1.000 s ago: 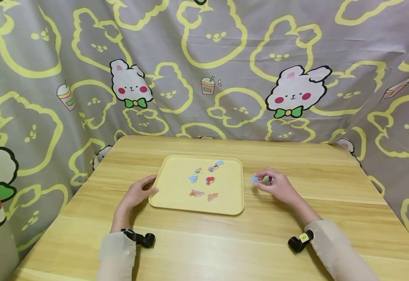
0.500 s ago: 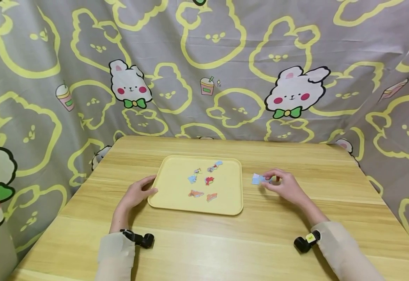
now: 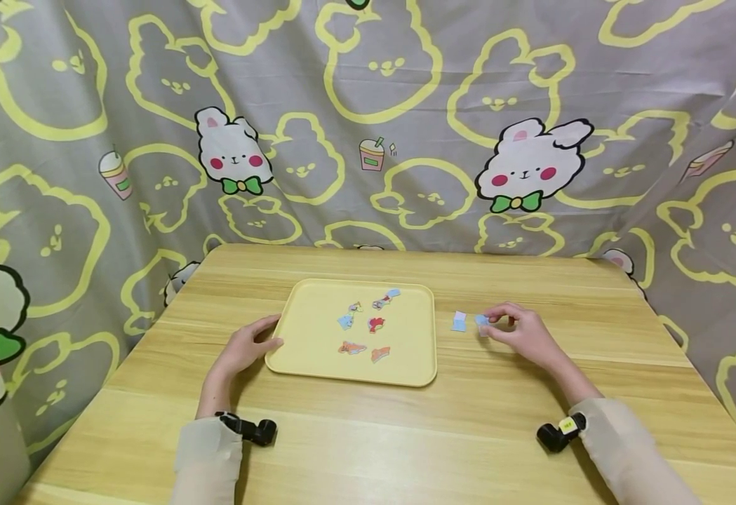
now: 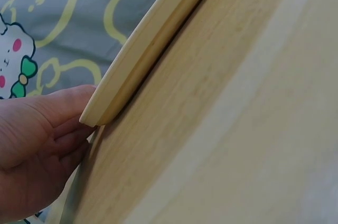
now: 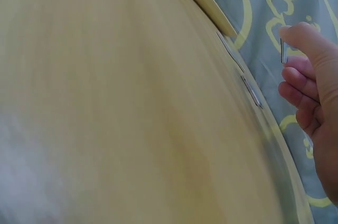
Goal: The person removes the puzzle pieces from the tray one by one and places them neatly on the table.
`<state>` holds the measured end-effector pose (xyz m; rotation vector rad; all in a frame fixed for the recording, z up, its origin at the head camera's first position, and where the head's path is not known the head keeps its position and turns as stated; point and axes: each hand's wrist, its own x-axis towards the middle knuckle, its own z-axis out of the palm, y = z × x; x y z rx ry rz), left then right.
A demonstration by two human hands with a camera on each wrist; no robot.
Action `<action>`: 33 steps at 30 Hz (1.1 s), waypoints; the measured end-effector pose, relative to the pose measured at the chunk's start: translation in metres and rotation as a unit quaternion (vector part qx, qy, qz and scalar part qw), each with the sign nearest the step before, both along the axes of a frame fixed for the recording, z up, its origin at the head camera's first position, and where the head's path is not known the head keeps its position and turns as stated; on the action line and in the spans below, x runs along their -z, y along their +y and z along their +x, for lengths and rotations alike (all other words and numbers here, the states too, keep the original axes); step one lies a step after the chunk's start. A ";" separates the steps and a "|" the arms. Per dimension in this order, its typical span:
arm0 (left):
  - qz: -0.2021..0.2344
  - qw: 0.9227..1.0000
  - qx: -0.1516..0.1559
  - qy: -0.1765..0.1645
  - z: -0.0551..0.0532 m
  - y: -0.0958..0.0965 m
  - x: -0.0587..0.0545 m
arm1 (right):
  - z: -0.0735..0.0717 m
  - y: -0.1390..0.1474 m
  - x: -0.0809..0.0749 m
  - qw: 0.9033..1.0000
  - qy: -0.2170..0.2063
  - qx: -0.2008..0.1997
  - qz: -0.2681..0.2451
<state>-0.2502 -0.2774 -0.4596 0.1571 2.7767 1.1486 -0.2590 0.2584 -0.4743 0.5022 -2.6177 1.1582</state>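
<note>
My left hand [image 3: 248, 345] grips the left edge of a yellow tray [image 3: 298, 308], with the thumb at its rim; in the left wrist view the fingers curl beside and below the rim. To the tray's right, my right hand [image 3: 522, 331] pinches a thin flat puzzle piece [image 5: 282, 50] between thumb and index finger, seen edge-on in the right wrist view. The held piece's picture is hidden from that side. Lying on the table are a blue and pink piece [image 3: 459, 322] and another flat piece [image 5: 251, 92], which is close under the right hand.
Several small cut-out pieces lie on the tray, among them a red one [image 3: 376, 324], an orange one [image 3: 351, 348] and a light blue one [image 3: 345, 322]. Behind the wooden table [image 3: 368, 435] hangs a grey patterned curtain [image 3: 317, 84].
My right hand has moved to the right, uncovering the blue and pink piece on the table. The left hand keeps its hold on the tray, which has stayed in place.
</note>
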 end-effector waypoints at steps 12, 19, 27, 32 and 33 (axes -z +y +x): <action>0.011 1.000 0.002 -0.003 0.000 0.000 -0.001 | 0.001 0.020 0.002 1.000 0.000 0.021 0.016; 0.003 1.000 0.008 0.001 0.002 0.000 -0.003 | 0.002 0.028 0.005 1.000 0.013 0.017 0.016; 0.008 1.000 0.005 0.001 0.003 0.001 -0.002 | 0.004 0.038 0.004 0.999 0.001 0.033 0.029; 0.015 1.000 0.004 -0.001 0.003 0.000 -0.002 | 0.005 0.041 0.003 0.999 0.001 0.035 0.033; 0.017 1.000 0.007 -0.004 0.003 0.000 -0.002 | 0.005 0.042 0.003 0.999 0.001 0.036 0.034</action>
